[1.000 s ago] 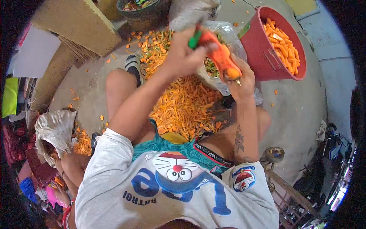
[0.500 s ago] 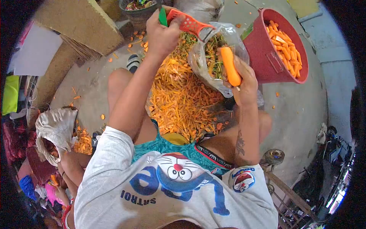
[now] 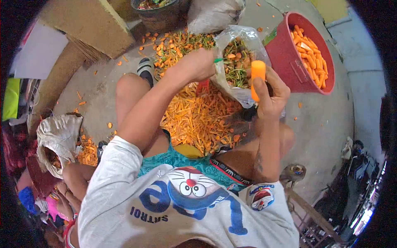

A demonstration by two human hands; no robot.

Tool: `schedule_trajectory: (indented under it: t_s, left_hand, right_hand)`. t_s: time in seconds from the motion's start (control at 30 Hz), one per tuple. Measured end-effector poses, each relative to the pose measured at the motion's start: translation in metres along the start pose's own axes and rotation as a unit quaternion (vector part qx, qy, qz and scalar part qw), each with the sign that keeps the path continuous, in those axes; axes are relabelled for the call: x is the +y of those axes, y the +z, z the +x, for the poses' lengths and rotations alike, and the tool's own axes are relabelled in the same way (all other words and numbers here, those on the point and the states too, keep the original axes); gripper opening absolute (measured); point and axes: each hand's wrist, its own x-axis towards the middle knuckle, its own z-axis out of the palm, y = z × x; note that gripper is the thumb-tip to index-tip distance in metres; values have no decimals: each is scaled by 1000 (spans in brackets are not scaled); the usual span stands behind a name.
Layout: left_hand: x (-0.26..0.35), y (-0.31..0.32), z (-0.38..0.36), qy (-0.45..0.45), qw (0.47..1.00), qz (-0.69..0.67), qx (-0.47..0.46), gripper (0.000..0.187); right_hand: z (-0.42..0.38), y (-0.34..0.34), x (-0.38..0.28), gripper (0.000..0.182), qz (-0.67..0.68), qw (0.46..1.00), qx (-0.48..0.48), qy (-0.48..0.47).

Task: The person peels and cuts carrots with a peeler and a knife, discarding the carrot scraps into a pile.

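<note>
My left hand (image 3: 200, 65) is closed round a peeler. The peeler's green end (image 3: 218, 60) sticks out past the knuckles, and its red part (image 3: 202, 86) shows below the fist; the blade is hidden. In my right hand (image 3: 271, 93) is a peeled orange carrot (image 3: 258, 74), held nearly upright between thumb and fingers. The two hands are apart, and the peeler does not touch the carrot. Behind the carrot stands an open clear plastic bag (image 3: 223, 41) holding green stalks and carrot ends (image 3: 235, 72). Carrot peelings (image 3: 198, 118) lie heaped between my legs.
A red tub (image 3: 285, 62) with peeled carrots (image 3: 310, 53) leans at the right. Carrot ends and stalks (image 3: 178, 45) litter the floor near a dark bucket (image 3: 155, 16) and a whitish sack (image 3: 215, 14). At the left are another sack (image 3: 60, 132) and another person's leg (image 3: 78, 177).
My left hand has come down and to the right, turning the peeler so its red part points downward. My right hand has shifted slightly right, and the carrot now stands more upright.
</note>
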Motion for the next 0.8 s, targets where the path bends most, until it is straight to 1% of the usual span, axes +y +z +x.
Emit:
schedule_trajectory:
  t_s: [0.03, 0.07, 0.1, 0.13, 0.17, 0.2, 0.27, 0.3, 0.33, 0.4, 0.43, 0.47, 0.53, 0.57, 0.63, 0.67, 0.73, 0.8]
  left_hand:
    - [-1, 0, -2, 17, 999, -29, 35, 25]
    - [-1, 2, -4, 40, 996, -53, 59, 25]
    - [1, 2, -6, 45, 997, -47, 50, 25]
    - [4, -2, -6, 35, 993, -71, 90, 25]
    - [8, -4, -6, 22, 986, -99, 133, 26]
    - [12, -5, -8, 23, 986, -101, 133, 26]
    - [19, -5, -12, 70, 965, -100, 234, 26]
    - [23, -4, -12, 98, 959, -108, 242, 27]
    - [25, -2, -11, 97, 960, -108, 241, 27]
    - [29, 2, -9, 87, 966, -116, 215, 28]
    - [29, 5, -5, 75, 966, -106, 222, 27]
    - [30, 8, -4, 73, 966, -108, 225, 27]
    - [36, 4, -9, 97, 969, -93, 209, 27]
    - [28, 9, -2, 96, 969, -93, 209, 27]
    - [8, 17, 16, 46, 983, -70, 162, 26]
    - [0, 16, 19, 46, 982, -70, 167, 26]
    - [-11, 7, 16, -15, 991, -71, 116, 28]
    - [-15, -1, 14, -5, 989, -76, 127, 30]
  right_hand:
    - [1, 2, 5, 19, 91, 991, 58, 73]
    - [-2, 5, 9, 21, 179, 964, 125, 151]
    - [-2, -2, 18, 27, 296, 932, 118, 173]
    - [-1, -6, 25, 27, 295, 931, 128, 173]
    - [0, -9, 30, 28, 335, 912, 129, 197]
    - [0, -11, 32, 29, 374, 891, 125, 223]
    - [2, -6, 35, 26, 385, 885, 128, 229]
    - [2, -1, 36, 25, 392, 878, 151, 229]
    - [1, 5, 37, 24, 399, 870, 175, 230]
    - [-1, 13, 42, 24, 402, 863, 193, 235]
    - [-1, 15, 44, 23, 406, 857, 208, 239]
    - [-1, 18, 45, 23, 406, 858, 204, 239]
    - [0, 25, 44, 24, 405, 858, 211, 237]
    - [-2, 26, 45, 24, 405, 857, 211, 238]
    - [-5, 28, 45, 25, 434, 856, 175, 220]
    - [-4, 29, 41, 25, 435, 857, 171, 217]
    - [-1, 27, 26, 23, 454, 858, 149, 189]
    - [3, 15, 39, 24, 464, 854, 144, 186]
